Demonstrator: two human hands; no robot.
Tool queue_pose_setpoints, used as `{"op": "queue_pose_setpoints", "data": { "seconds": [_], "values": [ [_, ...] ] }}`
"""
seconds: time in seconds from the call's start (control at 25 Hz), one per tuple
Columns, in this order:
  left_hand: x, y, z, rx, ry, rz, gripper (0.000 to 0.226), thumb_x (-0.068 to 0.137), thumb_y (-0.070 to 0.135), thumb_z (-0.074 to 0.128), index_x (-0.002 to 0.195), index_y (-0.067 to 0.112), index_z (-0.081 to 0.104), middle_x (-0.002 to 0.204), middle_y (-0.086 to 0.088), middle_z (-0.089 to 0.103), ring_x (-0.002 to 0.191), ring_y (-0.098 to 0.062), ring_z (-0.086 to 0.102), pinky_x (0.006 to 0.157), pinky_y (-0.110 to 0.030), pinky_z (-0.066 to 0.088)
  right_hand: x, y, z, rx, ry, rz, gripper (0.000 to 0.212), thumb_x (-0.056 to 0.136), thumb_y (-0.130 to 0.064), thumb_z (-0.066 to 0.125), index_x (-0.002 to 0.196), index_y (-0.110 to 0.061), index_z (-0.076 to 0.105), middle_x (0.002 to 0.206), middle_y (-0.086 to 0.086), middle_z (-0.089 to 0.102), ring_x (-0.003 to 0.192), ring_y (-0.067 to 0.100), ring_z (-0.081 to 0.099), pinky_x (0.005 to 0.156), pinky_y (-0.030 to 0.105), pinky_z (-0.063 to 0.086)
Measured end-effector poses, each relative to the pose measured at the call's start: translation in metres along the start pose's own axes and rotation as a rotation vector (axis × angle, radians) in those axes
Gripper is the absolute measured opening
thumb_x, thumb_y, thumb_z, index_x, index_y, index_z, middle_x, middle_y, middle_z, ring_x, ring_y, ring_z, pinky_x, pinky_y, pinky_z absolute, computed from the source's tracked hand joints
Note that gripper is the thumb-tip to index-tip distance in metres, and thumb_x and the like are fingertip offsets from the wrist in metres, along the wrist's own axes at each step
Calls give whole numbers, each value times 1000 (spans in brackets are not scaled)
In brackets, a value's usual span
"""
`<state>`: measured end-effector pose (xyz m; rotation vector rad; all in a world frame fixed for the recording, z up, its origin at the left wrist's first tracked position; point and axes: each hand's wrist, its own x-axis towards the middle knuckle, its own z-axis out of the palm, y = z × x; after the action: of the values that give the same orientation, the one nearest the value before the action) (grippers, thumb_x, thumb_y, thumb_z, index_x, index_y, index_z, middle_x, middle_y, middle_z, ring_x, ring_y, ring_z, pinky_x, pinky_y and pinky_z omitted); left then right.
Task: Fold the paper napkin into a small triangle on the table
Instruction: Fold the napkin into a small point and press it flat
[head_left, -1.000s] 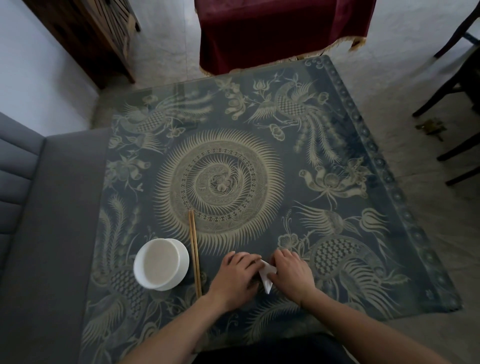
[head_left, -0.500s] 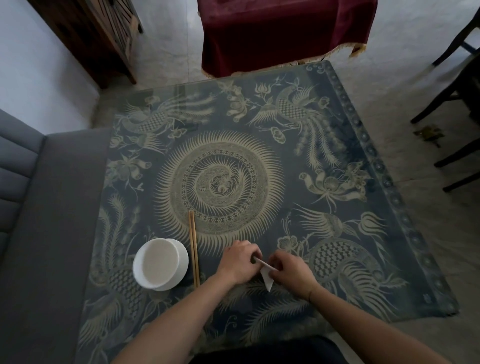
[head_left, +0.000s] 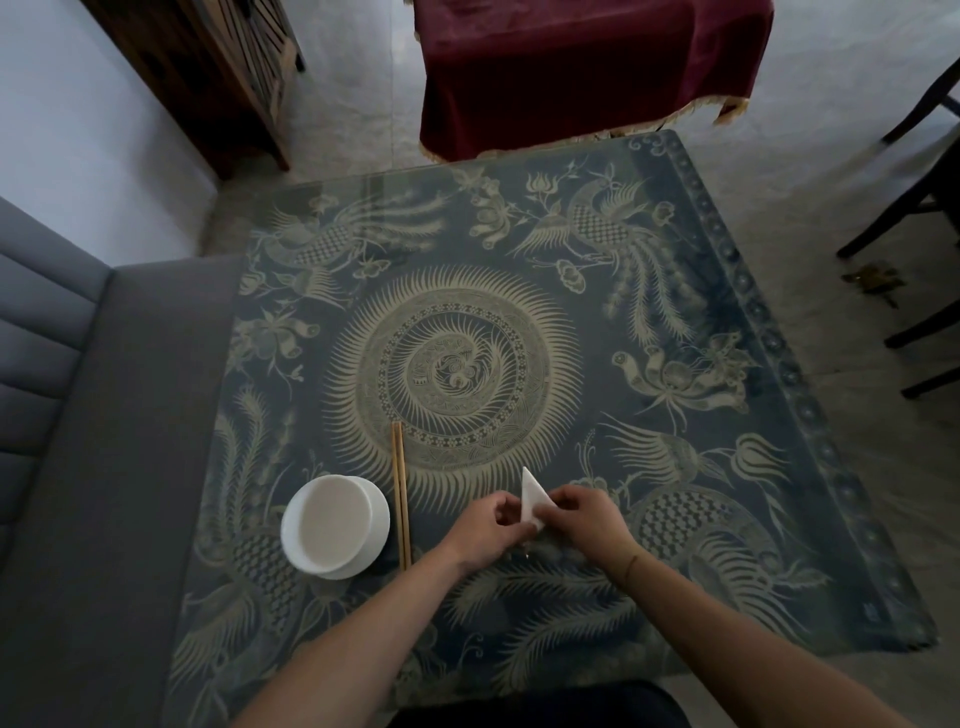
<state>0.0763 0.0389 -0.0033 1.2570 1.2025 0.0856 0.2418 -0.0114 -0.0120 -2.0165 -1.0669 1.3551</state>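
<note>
The white paper napkin is folded into a small triangle, its sharp tip pointing away from me. Both hands hold it at its near end, just above the patterned table. My left hand pinches its lower left edge with curled fingers. My right hand pinches its right side. The near corner of the napkin is hidden between my fingers.
A white bowl sits to the left of my hands, with a pair of wooden chopsticks lying beside it. A grey sofa borders the table's left side. Dark chair legs stand at the right.
The napkin was pressed low between my hands with its tip toward me; now it is turned so its tip points away, and both hands have shifted slightly.
</note>
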Motion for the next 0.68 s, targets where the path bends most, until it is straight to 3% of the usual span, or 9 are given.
{"op": "queue_pose_setpoints", "data": {
  "seconds": [0.12, 0.32, 0.56, 0.68],
  "values": [
    [-3, -1, -2, -73, 22, -3, 14, 88, 6, 70, 99, 12, 63, 84, -5, 69, 64, -8, 64, 54, -19, 47, 7, -5, 4, 17, -2, 8, 5, 79, -23, 77, 80, -25, 72, 71, -7, 73, 64, 5, 66, 62, 27, 52],
    [-10, -8, -14, -195, 133, -54, 17, 89, 2, 67, 106, -1, 65, 80, -6, 68, 54, -3, 62, 49, -15, 45, 14, -14, 12, 107, -26, 26, 5, 79, -25, 79, 80, -22, 74, 71, -1, 74, 66, 12, 68, 68, 32, 55],
    [-16, -26, -31, -155, 195, -56, 5, 93, 11, 63, 94, 12, 68, 67, -1, 64, 48, -3, 55, 47, -20, 43, 18, -27, 33, 64, -39, 11, 7, 78, -23, 80, 75, -24, 73, 68, -3, 73, 63, 9, 67, 65, 28, 55],
    [-20, -32, -34, -119, 265, -51, 10, 92, 20, 66, 99, 13, 69, 75, -1, 68, 58, -7, 59, 51, -23, 45, 21, -32, 40, 62, -46, 19, 7, 77, -25, 80, 74, -23, 74, 69, -3, 74, 68, 15, 69, 68, 32, 56]
  ]
}}
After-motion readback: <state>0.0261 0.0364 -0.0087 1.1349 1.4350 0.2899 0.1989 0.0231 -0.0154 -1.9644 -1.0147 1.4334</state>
